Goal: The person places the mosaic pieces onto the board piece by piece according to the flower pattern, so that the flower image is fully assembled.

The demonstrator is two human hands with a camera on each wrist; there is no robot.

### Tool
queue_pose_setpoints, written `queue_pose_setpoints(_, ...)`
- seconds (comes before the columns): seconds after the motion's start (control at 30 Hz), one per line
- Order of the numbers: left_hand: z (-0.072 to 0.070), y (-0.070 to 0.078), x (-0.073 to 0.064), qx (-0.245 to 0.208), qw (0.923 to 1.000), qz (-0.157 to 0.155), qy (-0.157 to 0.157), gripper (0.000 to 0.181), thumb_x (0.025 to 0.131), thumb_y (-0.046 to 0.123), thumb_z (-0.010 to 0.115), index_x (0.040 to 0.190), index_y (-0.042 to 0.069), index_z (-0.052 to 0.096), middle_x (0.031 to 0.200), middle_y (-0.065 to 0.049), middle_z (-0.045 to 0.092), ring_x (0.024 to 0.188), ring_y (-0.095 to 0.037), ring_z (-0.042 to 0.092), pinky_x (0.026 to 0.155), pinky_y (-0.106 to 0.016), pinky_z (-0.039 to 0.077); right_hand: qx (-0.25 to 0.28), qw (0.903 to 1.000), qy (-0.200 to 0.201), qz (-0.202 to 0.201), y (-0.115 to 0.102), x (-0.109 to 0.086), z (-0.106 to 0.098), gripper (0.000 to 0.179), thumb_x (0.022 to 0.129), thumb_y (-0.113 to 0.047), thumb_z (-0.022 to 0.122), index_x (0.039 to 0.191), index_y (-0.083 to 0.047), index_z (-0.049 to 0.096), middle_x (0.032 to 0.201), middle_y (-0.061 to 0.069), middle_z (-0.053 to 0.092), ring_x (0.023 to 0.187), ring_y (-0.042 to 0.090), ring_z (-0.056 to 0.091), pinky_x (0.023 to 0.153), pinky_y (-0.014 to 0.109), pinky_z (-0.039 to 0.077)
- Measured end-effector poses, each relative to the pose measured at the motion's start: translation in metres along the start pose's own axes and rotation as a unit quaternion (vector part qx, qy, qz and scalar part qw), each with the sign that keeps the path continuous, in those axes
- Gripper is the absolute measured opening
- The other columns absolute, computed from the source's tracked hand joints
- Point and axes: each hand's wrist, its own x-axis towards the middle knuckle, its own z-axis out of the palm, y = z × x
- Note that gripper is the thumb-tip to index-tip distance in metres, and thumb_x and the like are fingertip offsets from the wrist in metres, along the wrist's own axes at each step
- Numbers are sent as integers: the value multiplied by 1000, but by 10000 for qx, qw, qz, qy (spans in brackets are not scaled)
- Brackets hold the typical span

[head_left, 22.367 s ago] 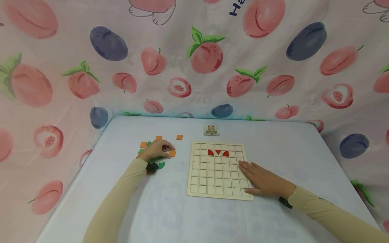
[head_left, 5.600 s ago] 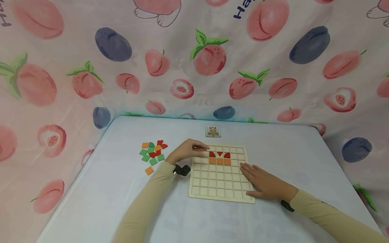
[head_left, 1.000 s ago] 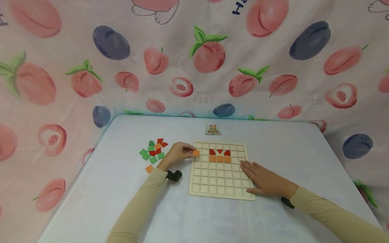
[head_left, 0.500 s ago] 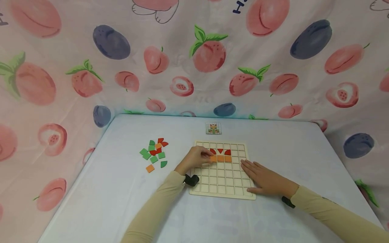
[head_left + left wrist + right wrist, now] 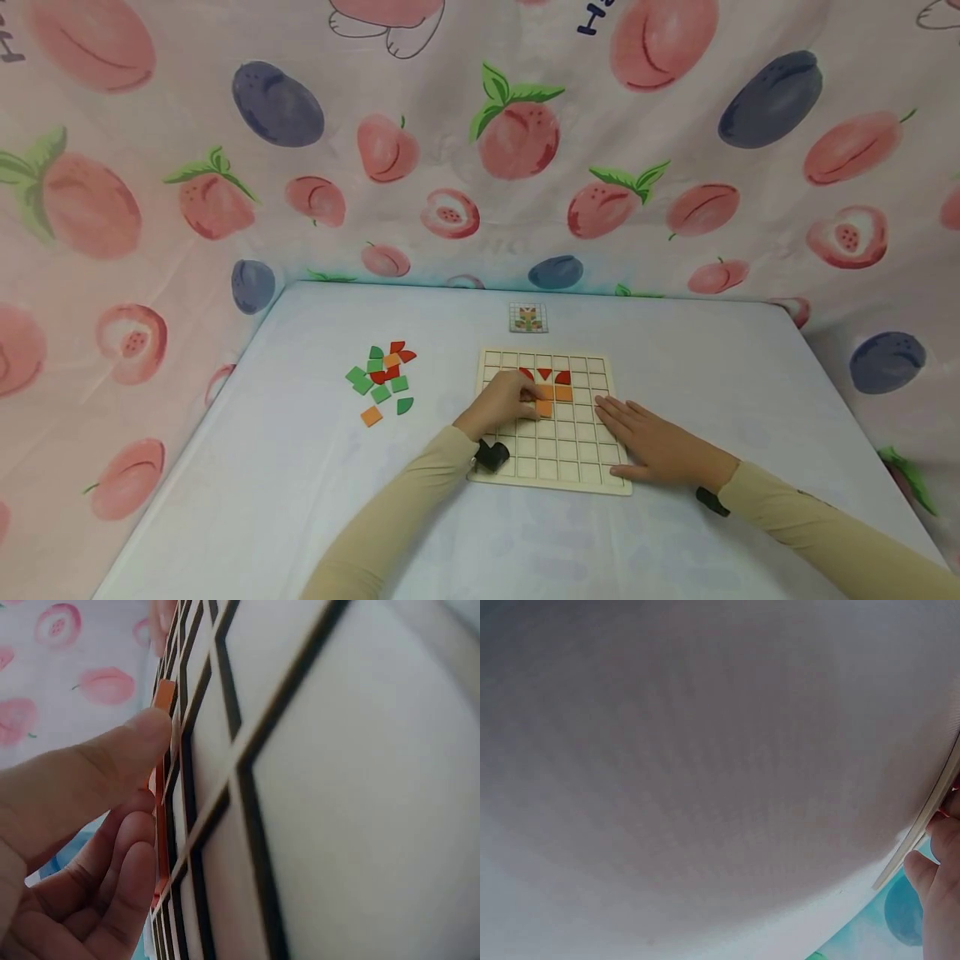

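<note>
A: State the largest elements first.
B: A fruit-printed cloth backdrop [image 5: 442, 158] stands behind and at the sides. In front of it is the table [image 5: 712, 350], covered in white. The board [image 5: 567, 450], a pale grid of square cells, lies flat on the table.

A: Hands?
B: The right hand [image 5: 660, 446] rests at the board's right edge, fingers extended and close together, thumb set apart. The left hand [image 5: 501, 402] is over the board's left half, its thumb and fingertips in a pinch near the middle column.

A: Smaller items?
B: Loose pieces [image 5: 375, 367] in green, red and orange form a cluster left of the board, some overlapping. The pattern card [image 5: 528, 318] lies just beyond the board's far edge.

A: Smallest?
B: Red pieces [image 5: 562, 377] occupy the second row from the far edge: a triangle between two curved pieces, the left one partly covered by the hand. Orange squares [image 5: 563, 392] show in the next row. The pinched item is an orange tile [image 5: 544, 409], at the middle cell of the fourth row; whether it is fully seated cannot be determined.
</note>
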Motion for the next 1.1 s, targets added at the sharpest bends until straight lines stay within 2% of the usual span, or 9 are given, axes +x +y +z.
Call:
queue_pose_setpoints(0.37, 1, 2, 2, 170, 9999, 15, -28, 23, 73, 16, 80, 95, 13, 73, 95, 3, 69, 82, -6, 57, 74, -18, 47, -104, 9999, 70, -82, 1, 0, 2, 86, 90, -64, 41, 146, -1, 28, 155, 15, 25, 140, 32, 28, 109, 14, -20)
queue_pose_setpoints(0.7, 1, 2, 4, 180, 9998, 9, 28, 16, 75, 14, 79, 89, 12, 73, 94, 1, 67, 79, -7, 54, 72, -18, 46, -100, 9998, 120, -111, 2, 0, 3, 85, 90, -63, 41, 146, 0, 28, 154, 15, 26, 140, 33, 29, 109, 14, -19)
queue_pose_setpoints(0.9, -1, -1, 2, -54, 10000, 31, -32, 17, 75, 15, 79, 91, 13, 73, 94, 1, 67, 79, -6, 54, 72, -18, 46, -82, 9999, 78, -85, 2, 0, 4, 87, 90, -65, 41, 146, 0, 28, 154, 15, 25, 140, 33, 28, 109, 14, -20)
queue_pose_setpoints(1.1, -11, -8, 2, -492, 9982, 107, -311, 19, 76, 12, 78, 95, 11, 74, 92, -1, 68, 76, -5, 56, 70, -17, 48, -66, 10000, 11, -33, 1, 0, 3, 87, 89, -66, 40, 147, -1, 27, 155, 14, 25, 141, 32, 27, 109, 14, -20)
